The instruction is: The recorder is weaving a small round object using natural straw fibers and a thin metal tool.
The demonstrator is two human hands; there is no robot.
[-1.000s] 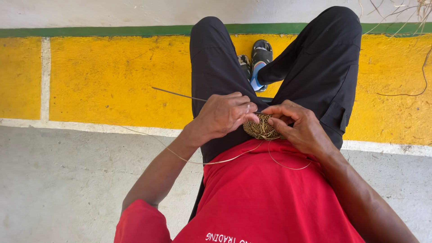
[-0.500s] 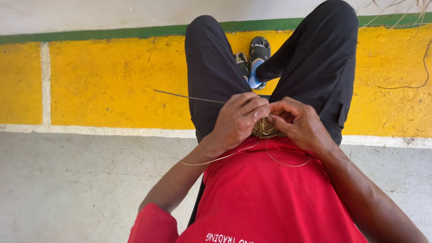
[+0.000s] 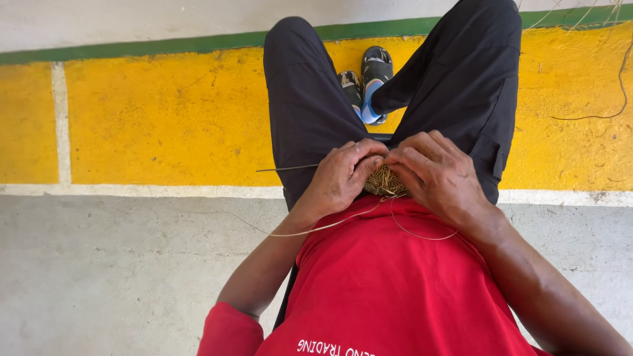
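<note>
A small woven straw bundle [image 3: 384, 181] sits in the lap, pinched between both hands. The left hand [image 3: 339, 178] grips it from nine o'clock, the right hand [image 3: 435, 175] from three. A thin fibre strand [image 3: 330, 226] trails toward seven o'clock; a dark needle [image 3: 287, 169], perhaps, points to nine.

One head-worn camera is looking steeply down — close over the red shirt [image 3: 395, 283] and lap, facing forward toward the yellow curb [image 3: 165, 118] and grey pavement [image 3: 112, 277]. It is sitting near both hands — no second view.
</note>
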